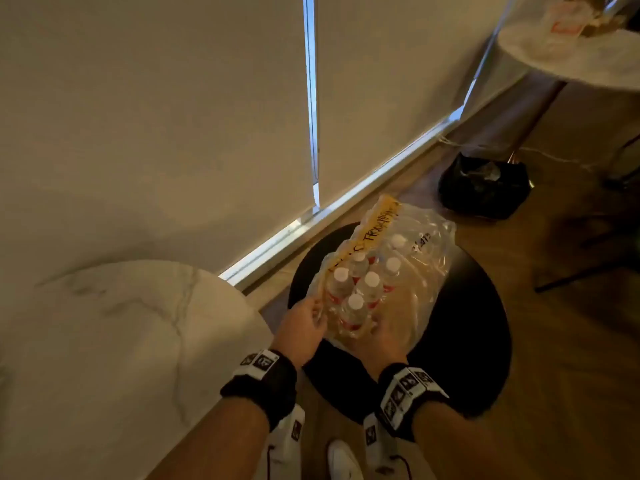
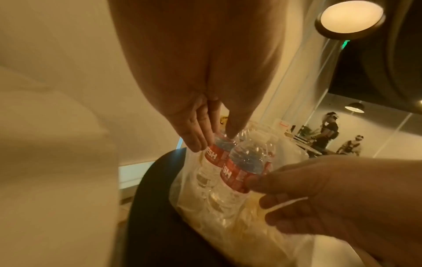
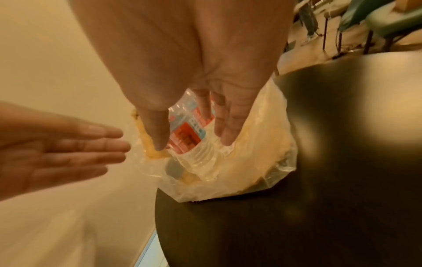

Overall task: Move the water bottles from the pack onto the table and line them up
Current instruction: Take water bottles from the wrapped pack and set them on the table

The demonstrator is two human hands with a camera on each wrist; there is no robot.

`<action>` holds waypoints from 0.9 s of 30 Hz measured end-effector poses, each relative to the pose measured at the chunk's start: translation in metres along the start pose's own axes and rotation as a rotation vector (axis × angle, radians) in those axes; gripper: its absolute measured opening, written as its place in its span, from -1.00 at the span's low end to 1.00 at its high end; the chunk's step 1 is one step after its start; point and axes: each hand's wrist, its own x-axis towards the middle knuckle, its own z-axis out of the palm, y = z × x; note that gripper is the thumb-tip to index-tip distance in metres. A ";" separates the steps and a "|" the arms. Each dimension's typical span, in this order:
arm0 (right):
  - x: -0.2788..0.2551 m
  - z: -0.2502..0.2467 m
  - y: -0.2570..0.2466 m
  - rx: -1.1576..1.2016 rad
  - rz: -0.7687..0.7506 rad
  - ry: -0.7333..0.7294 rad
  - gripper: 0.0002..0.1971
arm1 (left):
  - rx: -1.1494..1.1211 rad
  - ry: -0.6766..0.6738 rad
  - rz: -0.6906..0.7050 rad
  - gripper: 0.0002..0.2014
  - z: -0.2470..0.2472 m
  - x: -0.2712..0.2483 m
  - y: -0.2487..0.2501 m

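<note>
A torn clear plastic pack point(image 1: 420, 271) with several white-capped, red-labelled water bottles stands on a round black stool point(image 1: 478, 323). My right hand point(image 1: 375, 332) reaches into the pack's near end. Its thumb and fingers point(image 3: 226, 130) lie on either side of the nearest bottle point(image 3: 187, 133), gripping it at the label point(image 2: 230, 177). My left hand point(image 1: 320, 315) is at the pack's left edge with fingers straight point(image 3: 91, 144). Its fingertips point(image 2: 196, 140) touch the second bottle point(image 2: 214, 153). The white marble table point(image 1: 121, 341) lies to the left.
The stool stands between the marble table and a window frame point(image 1: 346, 199) at floor level. A black bag point(image 1: 485, 185) sits on the wooden floor behind the stool. Another white table point(image 1: 571, 53) is at the upper right. People stand far off point(image 2: 328, 131).
</note>
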 end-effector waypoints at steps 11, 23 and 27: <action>0.055 0.021 0.012 0.155 0.124 -0.002 -0.34 | -0.097 -0.121 0.016 -0.11 0.025 0.090 -0.009; -0.035 -0.028 -0.018 0.272 -0.278 -0.047 -0.39 | -0.136 0.003 0.160 -0.29 -0.013 -0.002 -0.002; -0.092 -0.005 -0.041 0.125 -0.376 -0.128 -0.45 | -0.219 0.151 0.157 -0.45 -0.052 -0.089 -0.022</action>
